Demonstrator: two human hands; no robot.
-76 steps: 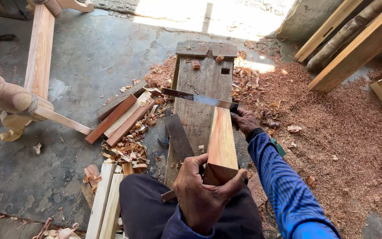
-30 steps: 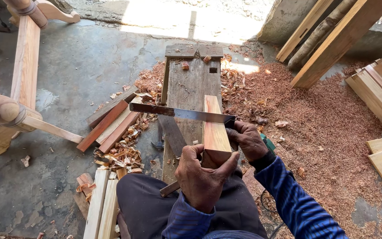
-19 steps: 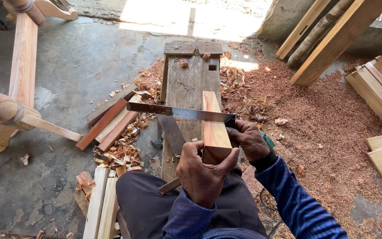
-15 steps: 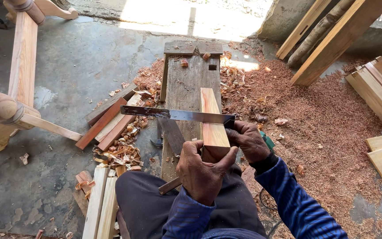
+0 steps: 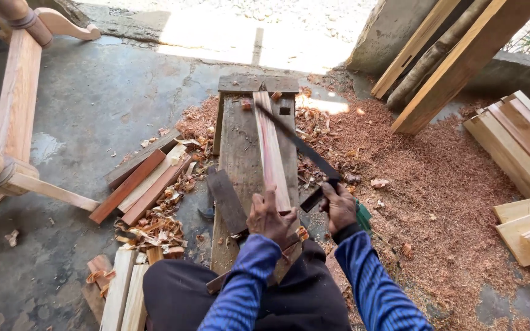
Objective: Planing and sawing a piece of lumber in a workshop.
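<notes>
Two hands (image 5: 271, 216), one saw (image 5: 295, 144), seemingly one plank (image 5: 270, 147).

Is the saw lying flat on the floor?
No, the right hand holds the saw up by its handle, its blade angled over the reddish wooden strip that the left hand steadies.

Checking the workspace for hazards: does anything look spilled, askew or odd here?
Wood shavings and offcuts lie strewn across the floor around the bench. The saw in the right hand sits diagonally over the plank that the left hand steadies.
</notes>
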